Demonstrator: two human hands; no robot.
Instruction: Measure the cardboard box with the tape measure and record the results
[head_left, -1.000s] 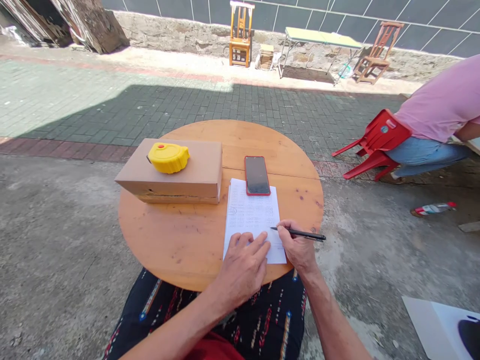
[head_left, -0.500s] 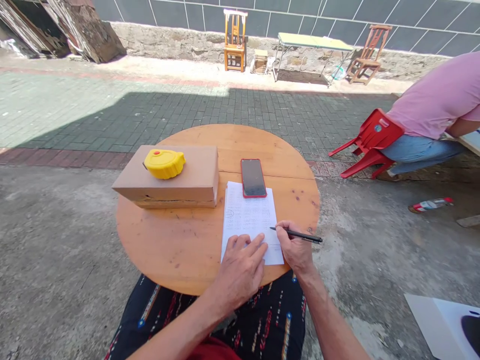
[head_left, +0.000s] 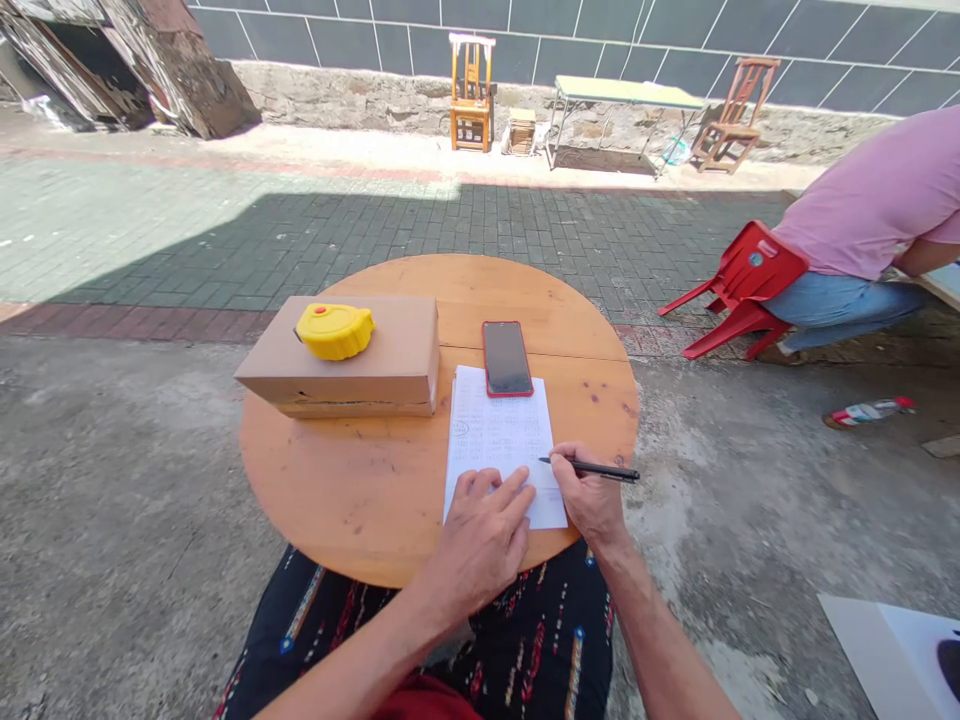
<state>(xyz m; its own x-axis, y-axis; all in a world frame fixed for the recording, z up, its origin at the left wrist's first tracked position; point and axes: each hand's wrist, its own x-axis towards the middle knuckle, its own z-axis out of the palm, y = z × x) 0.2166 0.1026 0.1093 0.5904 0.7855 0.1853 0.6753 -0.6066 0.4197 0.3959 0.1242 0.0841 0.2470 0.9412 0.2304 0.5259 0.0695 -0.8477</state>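
White sheets of paper (head_left: pixel 499 430) covered with rows of small writing lie near the front of a round wooden table (head_left: pixel 360 500). My left hand (head_left: pixel 484 525) rests on their lower part, fingers stretched out and slightly apart. My right hand (head_left: pixel 589 495) is closed round a black pen (head_left: pixel 600 469), its tip at the paper's right side. A phone (head_left: pixel 507 358) in a red case lies over the top edge of the sheets. To the left is a closed cardboard box (head_left: pixel 360 395) with a yellow tape measure (head_left: pixel 335 331) on top.
At the right, a person in a pink shirt (head_left: pixel 862 200) sits on a red plastic chair (head_left: pixel 750 275). A bottle (head_left: pixel 870 411) lies on the ground there. Wooden chairs (head_left: pixel 471 95) and a folding table (head_left: pixel 626 92) stand along the far wall.
The view has tilted and shifted slightly, so the surroundings sit a little lower. Both hands stay in place; the pen has barely moved.
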